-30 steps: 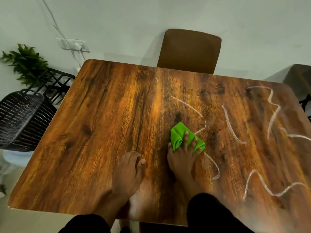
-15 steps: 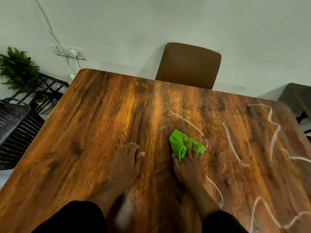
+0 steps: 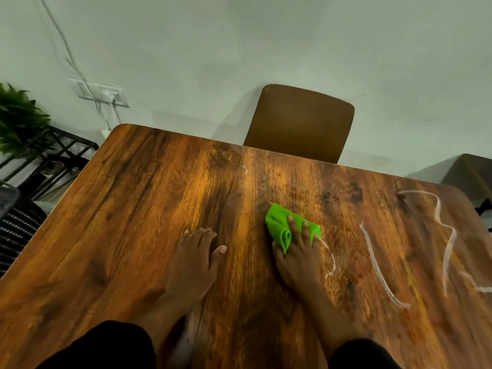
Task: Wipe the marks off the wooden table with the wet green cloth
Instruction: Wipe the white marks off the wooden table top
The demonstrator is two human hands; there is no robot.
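Big wooden tabletop [image 3: 149, 209], chair [image 3: 298, 123] at its far edge. White marks [image 3: 378, 265] all lie on the tabletop's right half. Left hand [image 3: 193, 265] rests flat and empty, fingers spread. Right hand [image 3: 298, 254] presses the folded cloth [image 3: 279, 225] down mid-tabletop, nearest squiggle touching its right side, so sweeping rightward looks like the play.

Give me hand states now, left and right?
Left hand: open, flat on the wooden table, holding nothing.
Right hand: fingers pressing the green cloth on the table.
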